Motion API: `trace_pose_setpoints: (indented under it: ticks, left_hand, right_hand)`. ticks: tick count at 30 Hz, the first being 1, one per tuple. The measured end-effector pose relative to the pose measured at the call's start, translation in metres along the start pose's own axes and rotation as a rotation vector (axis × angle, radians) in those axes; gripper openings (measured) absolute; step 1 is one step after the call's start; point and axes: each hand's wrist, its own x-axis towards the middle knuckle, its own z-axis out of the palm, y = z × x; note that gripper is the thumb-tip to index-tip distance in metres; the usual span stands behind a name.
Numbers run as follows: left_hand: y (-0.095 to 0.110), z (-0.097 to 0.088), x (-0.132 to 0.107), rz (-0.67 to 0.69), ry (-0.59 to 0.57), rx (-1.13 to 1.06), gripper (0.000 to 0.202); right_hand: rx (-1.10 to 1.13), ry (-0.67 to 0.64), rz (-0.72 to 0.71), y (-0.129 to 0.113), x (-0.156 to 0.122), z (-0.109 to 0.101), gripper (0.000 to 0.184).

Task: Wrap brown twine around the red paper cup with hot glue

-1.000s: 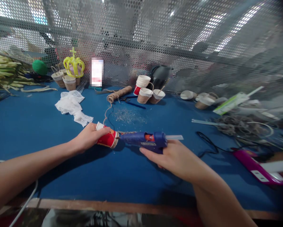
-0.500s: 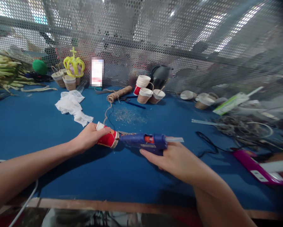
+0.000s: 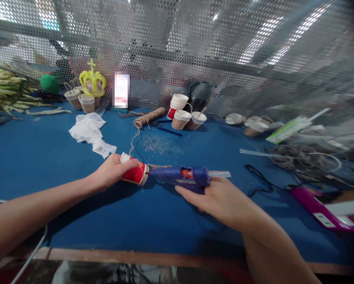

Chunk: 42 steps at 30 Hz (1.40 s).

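Observation:
My left hand is wrapped round a red paper cup that lies on its side, its base turned to the right. Twine runs from the cup back to a roll of jute twine. In my right hand is a blue hot glue gun, with a clear glue stick poking out of its rear. The gun's nozzle is at the edge of the cup's base; whether they touch I cannot tell. My right fingers on the trigger are mostly hidden.
White gauze lies at left. Behind stand twine-wrapped cups, blue-handled pliers, a yellow crown and a lit phone. At right are a grey tangle, a black cord and a magenta power strip.
Almost nothing differs. The glue gun and my right hand have shifted very slightly; the cup and my left hand stay in place.

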Motion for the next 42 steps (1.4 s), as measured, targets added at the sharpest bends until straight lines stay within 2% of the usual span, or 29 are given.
trace_pose_setpoints:
  ticks: [9,22,28,33,38,42]
  left_hand:
    - [-0.0003,0.0000,0.0005,-0.006,0.000,-0.010,0.029]
    - [0.0019,0.0011,-0.0004,-0.004,0.001,0.009,0.028]
    - [0.0018,0.0005,-0.0002,-0.011,-0.006,0.007,0.029]
    - [0.0024,0.0010,-0.0002,-0.018,-0.014,0.004,0.028]
    - [0.0018,0.0007,-0.0006,-0.020,0.000,0.004,0.028]
    - [0.0005,0.0002,-0.0006,-0.007,-0.004,0.039,0.030]
  right_hand:
    - [-0.067,0.039,-0.071,-0.0012,-0.0038,-0.0002,0.021]
    - [-0.106,0.028,-0.048,-0.0020,-0.0015,0.0007,0.018]
    - [-0.129,-0.023,-0.013,-0.0035,-0.0027,-0.0004,0.018]
    - [-0.143,0.013,-0.013,-0.0021,-0.0038,0.0008,0.018]
    - [-0.150,-0.032,0.083,-0.0021,-0.0046,0.0019,0.019]
    - [-0.156,-0.026,0.088,-0.0012,-0.0046,0.0033,0.018]
